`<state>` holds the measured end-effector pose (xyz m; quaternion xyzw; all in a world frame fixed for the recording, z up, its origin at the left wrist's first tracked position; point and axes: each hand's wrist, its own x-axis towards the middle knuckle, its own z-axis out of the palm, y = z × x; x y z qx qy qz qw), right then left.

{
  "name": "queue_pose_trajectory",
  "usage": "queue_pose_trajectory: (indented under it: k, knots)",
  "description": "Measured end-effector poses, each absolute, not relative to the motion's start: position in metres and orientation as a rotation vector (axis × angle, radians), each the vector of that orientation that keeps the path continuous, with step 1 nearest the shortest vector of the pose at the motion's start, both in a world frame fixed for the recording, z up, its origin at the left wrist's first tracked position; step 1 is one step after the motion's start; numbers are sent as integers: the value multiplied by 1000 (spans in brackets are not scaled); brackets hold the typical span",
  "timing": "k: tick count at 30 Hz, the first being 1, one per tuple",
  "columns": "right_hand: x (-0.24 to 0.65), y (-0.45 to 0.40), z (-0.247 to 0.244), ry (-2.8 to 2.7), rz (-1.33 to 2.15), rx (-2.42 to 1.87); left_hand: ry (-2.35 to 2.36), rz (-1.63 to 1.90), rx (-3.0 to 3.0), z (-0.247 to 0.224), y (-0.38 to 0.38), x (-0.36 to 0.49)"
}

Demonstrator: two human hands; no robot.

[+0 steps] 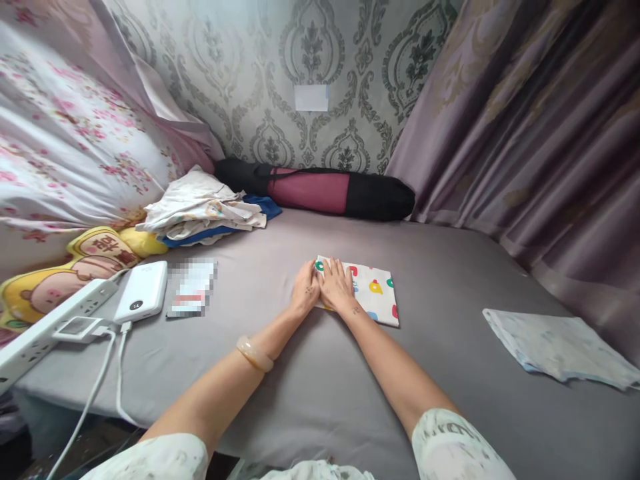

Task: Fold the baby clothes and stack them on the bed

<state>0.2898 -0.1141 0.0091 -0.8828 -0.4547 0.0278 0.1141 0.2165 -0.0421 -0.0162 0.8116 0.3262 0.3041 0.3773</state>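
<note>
The left hand point(306, 288) and the right hand point(335, 283) are rather flat, pressing the left part of the folded patterned cloth point(376, 291), which lies on the grey sheet point(310, 373).

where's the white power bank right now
In the head view, the power bank lies on the left, between the power strip and the pixelated item.

Black-and-maroon long zip bag point(309, 191) at 12 o'clock, white paper point(311, 98) on wall above. Mauve curtain point(480, 127) at 2, floral curtain point(90, 127) at 10. White power bank point(145, 288), plush pillow point(55, 283) near 9; power strip point(35, 337) between 8 and 9.
</note>
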Motion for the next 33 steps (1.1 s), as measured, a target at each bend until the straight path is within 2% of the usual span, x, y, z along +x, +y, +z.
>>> queue_pose_trajectory:
  k: [12,23,27,30,33]
  knots:
    - [272,-106,18,-1413,95,-2611,956,832,1713,3,-40,211]
    - [268,-101,14,-1427,254,-2496,910,872,1638,-3,-36,211]
    - [286,-117,21,-1260,216,-2403,872,836,1890,-4,-41,211]
    - [302,-142,23,-1241,44,-2500,721,757,2334,-3,-54,210]
    - [313,-163,19,-1298,34,-2612,581,642,2676,-3,-65,208]
